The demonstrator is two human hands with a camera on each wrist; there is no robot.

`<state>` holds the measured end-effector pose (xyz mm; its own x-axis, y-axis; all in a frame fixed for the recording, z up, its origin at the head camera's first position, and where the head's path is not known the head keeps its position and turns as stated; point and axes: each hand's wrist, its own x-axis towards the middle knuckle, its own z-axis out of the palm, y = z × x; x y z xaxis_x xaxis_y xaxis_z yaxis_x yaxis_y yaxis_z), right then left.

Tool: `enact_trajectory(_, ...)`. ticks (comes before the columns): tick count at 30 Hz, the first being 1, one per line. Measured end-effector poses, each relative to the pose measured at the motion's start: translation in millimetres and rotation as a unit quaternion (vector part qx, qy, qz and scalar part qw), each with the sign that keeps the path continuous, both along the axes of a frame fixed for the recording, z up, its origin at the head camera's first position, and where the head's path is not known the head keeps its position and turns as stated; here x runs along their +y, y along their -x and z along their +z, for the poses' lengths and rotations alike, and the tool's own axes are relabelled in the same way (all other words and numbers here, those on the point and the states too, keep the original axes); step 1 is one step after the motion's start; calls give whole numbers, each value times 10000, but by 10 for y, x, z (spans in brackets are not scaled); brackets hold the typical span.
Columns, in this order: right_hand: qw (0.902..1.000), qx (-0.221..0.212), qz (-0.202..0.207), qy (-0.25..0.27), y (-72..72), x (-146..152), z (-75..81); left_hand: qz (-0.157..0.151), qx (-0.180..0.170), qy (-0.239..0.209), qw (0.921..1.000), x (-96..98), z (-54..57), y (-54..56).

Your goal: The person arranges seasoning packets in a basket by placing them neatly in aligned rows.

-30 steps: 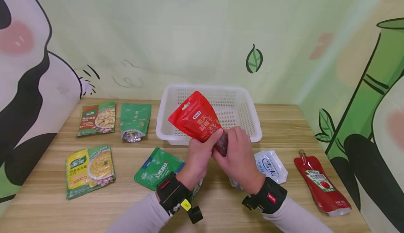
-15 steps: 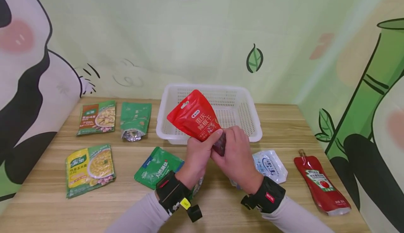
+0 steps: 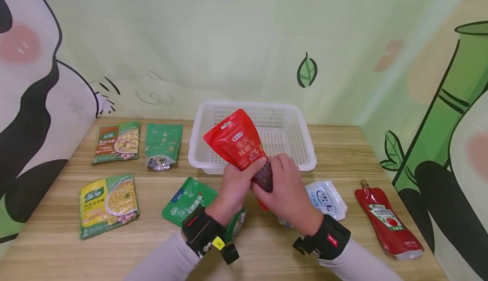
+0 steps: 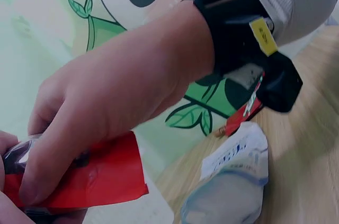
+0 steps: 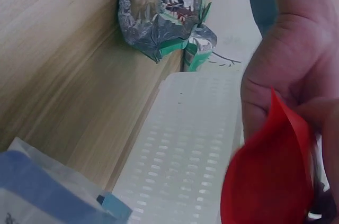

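Both hands hold a red pouch of dried chilies (image 3: 234,139) tilted up to the left, above the front of a white basket (image 3: 198,156). My left hand (image 3: 237,185) grips its lower left side, thumb lying across the front. At the lower right, my right hand (image 3: 287,196) has its fingers around the dark clear window. A red corner shows beneath that hand. In the left wrist view the pouch (image 4: 114,173) comes out beneath the left hand; the right wrist view shows its red panel (image 5: 270,176) up close. The palms cover the rest of its bottom.
A green pouch (image 3: 190,202) lies by the left forearm, a white pouch (image 3: 328,200) beside the right wrist. Further left are a yellow soup packet (image 3: 108,207), a brown packet (image 3: 116,143) and a foil-bottomed green pouch (image 3: 164,145). A ketchup pouch (image 3: 389,224) lies far right.
The left hand has shifted slightly down and left along the pouch. A red lower corner now shows below the right hand, and more of the dark window is visible between the hands.
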<state>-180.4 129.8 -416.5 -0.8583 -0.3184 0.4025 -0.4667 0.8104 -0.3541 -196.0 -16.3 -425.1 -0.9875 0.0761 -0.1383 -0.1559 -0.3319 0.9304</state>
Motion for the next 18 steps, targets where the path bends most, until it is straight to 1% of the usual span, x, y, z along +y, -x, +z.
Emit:
enact_trajectory(2, 9994, -265, 144, 138, -2, 26, 10, -152, 16, -22, 9999, -35, -12, 9)
enact_trajectory(4, 9967, -631, 331, 379, 2, 60, 25, -323, 2, -44, 9995, -74, -18, 14)
enact_trajectory(6, 9900, -1098, 495, 730, 12, 100, 50, -480, 33, -48, 9988, -112, -21, 18)
enact_trajectory(9, 9745, -1766, 580, 1258, 44, 167, 96, -681, 94, 86, 9976, -168, -17, 21)
enact_trajectory(12, 9566, -2252, 535, 1770, 85, 238, 139, -927, 117, 460, 9946, -216, -4, 14)
enact_trajectory(14, 9417, -2547, 513, 2138, 112, 276, 159, -1149, 135, 746, 9905, -240, 14, 3)
enact_trajectory(15, 9331, -2701, 510, 2317, 124, 292, 166, -1279, 143, 892, 9877, -250, 22, -4)
enact_trajectory(18, 9027, -3150, 534, 2881, 148, 319, 181, -1649, 231, 1282, 9777, -269, 50, -24)
